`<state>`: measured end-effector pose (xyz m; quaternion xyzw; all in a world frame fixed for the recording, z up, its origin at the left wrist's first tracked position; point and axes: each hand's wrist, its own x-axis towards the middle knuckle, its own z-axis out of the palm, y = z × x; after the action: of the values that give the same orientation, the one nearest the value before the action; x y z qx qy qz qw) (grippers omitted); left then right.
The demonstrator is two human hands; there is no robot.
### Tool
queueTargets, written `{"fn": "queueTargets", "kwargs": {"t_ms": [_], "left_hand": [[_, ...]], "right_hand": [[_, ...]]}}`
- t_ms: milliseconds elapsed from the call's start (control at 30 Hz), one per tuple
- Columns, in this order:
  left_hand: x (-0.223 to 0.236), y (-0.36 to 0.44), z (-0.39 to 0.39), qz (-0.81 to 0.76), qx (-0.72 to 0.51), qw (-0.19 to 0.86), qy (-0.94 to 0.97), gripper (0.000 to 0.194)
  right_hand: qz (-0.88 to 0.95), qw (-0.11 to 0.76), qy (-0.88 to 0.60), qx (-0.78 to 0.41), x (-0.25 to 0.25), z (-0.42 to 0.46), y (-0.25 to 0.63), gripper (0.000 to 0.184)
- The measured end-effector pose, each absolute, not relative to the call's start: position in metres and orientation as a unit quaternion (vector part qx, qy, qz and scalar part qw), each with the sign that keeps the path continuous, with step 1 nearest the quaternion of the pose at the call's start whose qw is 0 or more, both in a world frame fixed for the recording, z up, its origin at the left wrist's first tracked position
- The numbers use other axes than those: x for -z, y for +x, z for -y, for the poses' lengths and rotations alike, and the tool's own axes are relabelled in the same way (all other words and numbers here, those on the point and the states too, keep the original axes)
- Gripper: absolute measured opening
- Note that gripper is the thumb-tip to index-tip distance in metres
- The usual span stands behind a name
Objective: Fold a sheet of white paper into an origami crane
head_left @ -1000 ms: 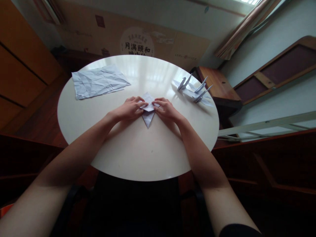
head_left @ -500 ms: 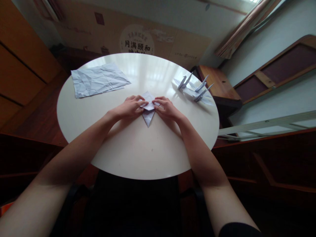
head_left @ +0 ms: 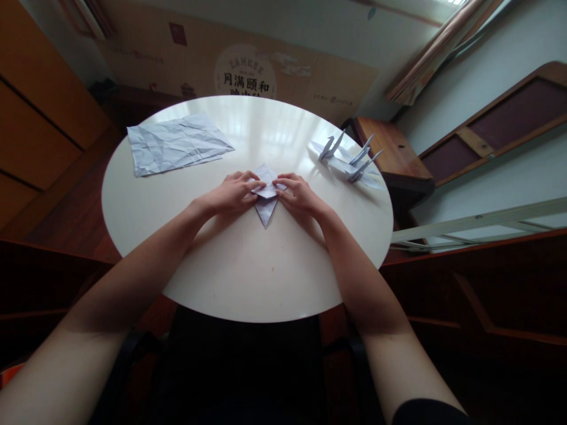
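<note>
A small folded piece of white paper (head_left: 266,211) lies on the white table, its pointed lower end facing me and a raised flap above it. My left hand (head_left: 234,190) grips the paper's left side, fingers bent and thumb against the flap. From the right, my right hand (head_left: 297,193) holds the opposite side in the same way, with fingertips on the upper part and thumb at the flap's edge. The fingers cover both side corners of the paper.
Creased white paper sheets (head_left: 177,144) lie at the table's far left. Several folded paper cranes (head_left: 348,162) stand at the right edge of the round white table (head_left: 248,283). Beyond it on the right is a wooden stool or small table (head_left: 392,147); cardboard (head_left: 301,77) stands behind.
</note>
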<state>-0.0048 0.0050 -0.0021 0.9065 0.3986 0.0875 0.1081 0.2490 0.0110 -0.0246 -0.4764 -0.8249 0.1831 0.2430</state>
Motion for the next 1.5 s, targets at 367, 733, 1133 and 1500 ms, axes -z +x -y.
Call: {"fn": "queueTargets", "kwargs": {"t_ms": [367, 733, 1133, 1500], "left_hand": [[0.0037, -0.0057, -0.0059, -0.397, -0.092, 0.108, 0.907, 0.047], [0.0031, -0.006, -0.0061, -0.397, -0.09, 0.108, 0.907, 0.048], [0.0036, -0.0058, -0.0067, -0.395, -0.09, 0.108, 0.908, 0.048], [0.0029, -0.0055, -0.0064, -0.392, -0.089, 0.115, 0.908, 0.046]], "right_hand": [[0.826, 0.245, -0.474, -0.179, 0.0257, -0.0115, 0.249, 0.036], [0.826, 0.241, -0.477, -0.18, 0.0238, -0.0105, 0.248, 0.036], [0.827, 0.239, -0.473, -0.186, 0.0225, -0.0108, 0.2486, 0.037], [0.827, 0.24, -0.473, -0.187, 0.0212, -0.0102, 0.2486, 0.037]]}}
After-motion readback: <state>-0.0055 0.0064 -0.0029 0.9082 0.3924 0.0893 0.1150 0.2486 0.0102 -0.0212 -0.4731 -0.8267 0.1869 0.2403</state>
